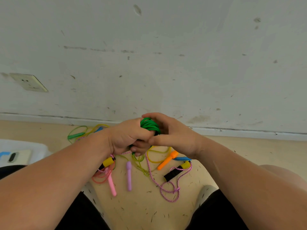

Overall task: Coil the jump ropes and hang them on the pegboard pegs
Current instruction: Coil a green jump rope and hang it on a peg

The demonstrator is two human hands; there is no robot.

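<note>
The left hand (127, 136) is clenched round a tight bundle of glossy green rope (150, 125), held up in front of the scuffed wall, and the right hand (172, 135) curls its fingers over the bundle's top. On the floor beneath lie a smooth orange handle (167, 161), a purple handle (129, 175) and a pink braided cord (167, 190).

The green jump rope (150, 125) is wound in a tight coil above loose, tangled ropes (129, 177) with coloured handles.
</note>
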